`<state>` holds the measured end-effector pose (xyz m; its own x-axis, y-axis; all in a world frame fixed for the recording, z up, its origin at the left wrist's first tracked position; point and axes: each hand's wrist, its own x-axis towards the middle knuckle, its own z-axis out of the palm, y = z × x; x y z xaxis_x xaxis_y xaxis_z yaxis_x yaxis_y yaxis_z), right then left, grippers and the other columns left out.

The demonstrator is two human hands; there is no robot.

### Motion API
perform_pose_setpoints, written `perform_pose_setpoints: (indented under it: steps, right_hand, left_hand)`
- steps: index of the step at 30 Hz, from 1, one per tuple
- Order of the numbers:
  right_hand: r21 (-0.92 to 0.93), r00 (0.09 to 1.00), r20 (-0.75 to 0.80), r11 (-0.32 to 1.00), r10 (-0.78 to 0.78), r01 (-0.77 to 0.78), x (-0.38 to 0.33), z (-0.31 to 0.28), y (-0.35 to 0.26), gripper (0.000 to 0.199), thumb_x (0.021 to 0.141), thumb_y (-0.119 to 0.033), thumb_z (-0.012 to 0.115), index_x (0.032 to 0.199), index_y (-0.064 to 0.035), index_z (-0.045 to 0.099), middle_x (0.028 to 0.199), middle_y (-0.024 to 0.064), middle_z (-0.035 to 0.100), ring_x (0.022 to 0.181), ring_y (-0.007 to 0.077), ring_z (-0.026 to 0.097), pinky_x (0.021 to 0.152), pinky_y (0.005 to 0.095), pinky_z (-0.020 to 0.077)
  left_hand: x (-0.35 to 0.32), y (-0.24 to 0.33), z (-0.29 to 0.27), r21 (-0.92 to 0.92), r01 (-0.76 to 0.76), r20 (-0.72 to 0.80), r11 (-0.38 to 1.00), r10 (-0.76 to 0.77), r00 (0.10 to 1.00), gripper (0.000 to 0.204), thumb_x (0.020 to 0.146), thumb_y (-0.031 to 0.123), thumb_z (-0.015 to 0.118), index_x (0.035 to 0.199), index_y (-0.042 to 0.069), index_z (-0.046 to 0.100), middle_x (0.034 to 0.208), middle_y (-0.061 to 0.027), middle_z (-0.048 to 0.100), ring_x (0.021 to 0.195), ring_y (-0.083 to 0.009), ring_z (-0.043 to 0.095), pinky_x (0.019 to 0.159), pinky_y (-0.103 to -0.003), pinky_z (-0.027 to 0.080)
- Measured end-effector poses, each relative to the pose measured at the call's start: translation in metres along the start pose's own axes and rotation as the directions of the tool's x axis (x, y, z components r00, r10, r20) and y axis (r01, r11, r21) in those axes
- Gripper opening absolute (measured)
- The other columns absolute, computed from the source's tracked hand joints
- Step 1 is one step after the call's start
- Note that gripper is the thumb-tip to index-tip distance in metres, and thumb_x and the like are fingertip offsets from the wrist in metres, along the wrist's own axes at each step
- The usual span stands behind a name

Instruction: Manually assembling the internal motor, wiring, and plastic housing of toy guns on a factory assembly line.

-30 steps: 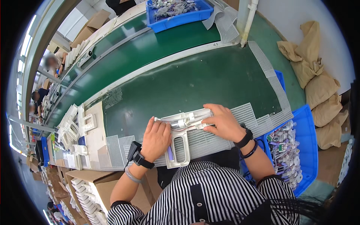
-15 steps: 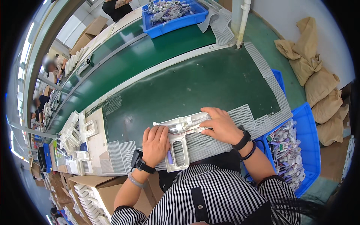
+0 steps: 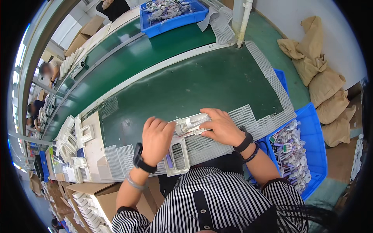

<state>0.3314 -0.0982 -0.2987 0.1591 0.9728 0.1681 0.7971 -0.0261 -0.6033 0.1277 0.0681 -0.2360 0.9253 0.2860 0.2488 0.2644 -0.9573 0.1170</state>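
Observation:
On the near edge of the bench lies a white plastic housing shell [image 3: 184, 165] with a loop handle towards me. A clear cylindrical part and thin wires sit in its upper section, and a purple piece shows inside the handle. My right hand [image 3: 222, 127] grips the shell's right end, thumb on the near side and fingers on the far side. At the opposite end, my left hand [image 3: 156, 140] is closed, its fingers bent and together over the shell's left tip. That hand hides the tip and whatever its fingers pinch.
White handled shells [image 3: 67, 139] are heaped on the left. A blue bin [image 3: 316, 155] of small wired parts stands at right, and a blue tray [image 3: 175, 26] of similar parts lies beyond the bench. Cardboard box [image 3: 112, 200] with white pieces sits lower left; tan sacks [image 3: 328, 85] lean by the wall.
My left hand has lifted and turned, its fingers going from lying over the shell's left end to bent above it. My right hand keeps its grip. The whole view has shifted slightly.

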Motion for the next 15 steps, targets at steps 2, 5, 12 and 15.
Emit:
perform_pose_setpoints:
  steps: [2, 5, 12, 15]
  right_hand:
    - [0.008, 1.0, 0.005, 1.0, 0.006, -0.006, 0.001, -0.001, 0.0, 0.025, 0.085, -0.027, 0.078, 0.105, -0.0121, 0.078, 0.145, 0.0142, 0.052, 0.132, 0.0335, 0.048, 0.108, 0.0458, 0.0386]
    - [0.012, 1.0, -0.002, 1.0, 0.009, -0.009, 0.001, -0.001, -0.001, 0.025, 0.085, -0.028, 0.078, 0.104, -0.0122, 0.079, 0.145, 0.0133, 0.053, 0.132, 0.0326, 0.048, 0.107, 0.0457, 0.0388]
    - [0.015, 1.0, -0.01, 1.0, 0.007, -0.007, 0.0, 0.004, 0.003, 0.025, 0.083, -0.029, 0.079, 0.102, -0.0123, 0.08, 0.144, 0.0113, 0.054, 0.131, 0.0311, 0.049, 0.107, 0.0454, 0.0396]
    - [0.004, 1.0, -0.024, 1.0, -0.001, 0.001, -0.001, 0.003, 0.002, 0.026, 0.082, -0.029, 0.079, 0.102, -0.0121, 0.08, 0.143, 0.0108, 0.054, 0.131, 0.031, 0.049, 0.107, 0.0454, 0.04]
  left_hand:
    - [0.023, -0.002, 0.004, -0.224, -0.087, 0.004, 0.971, 0.09, 0.996, 0.027, 0.083, 0.004, 0.071, 0.109, 0.01, 0.074, 0.108, -0.0053, 0.069, 0.105, -0.0278, 0.061, 0.096, -0.043, 0.047]
    - [0.042, -0.019, 0.026, -0.368, -0.167, 0.076, 0.915, 0.209, 0.975, 0.034, 0.081, 0.003, 0.072, 0.114, 0.011, 0.073, 0.113, -0.0069, 0.067, 0.11, -0.03, 0.058, 0.099, -0.043, 0.046]
    - [0.067, -0.034, 0.03, -0.528, -0.03, 0.374, 0.848, 0.264, 0.889, 0.033, 0.079, 0.007, 0.077, 0.111, 0.011, 0.076, 0.124, -0.0078, 0.064, 0.119, -0.0311, 0.053, 0.105, -0.043, 0.045]
    - [0.073, -0.033, 0.028, -0.502, -0.039, 0.419, 0.864, 0.282, 0.863, 0.034, 0.079, 0.008, 0.078, 0.112, 0.01, 0.075, 0.122, -0.0097, 0.066, 0.121, -0.0315, 0.054, 0.106, -0.044, 0.045]
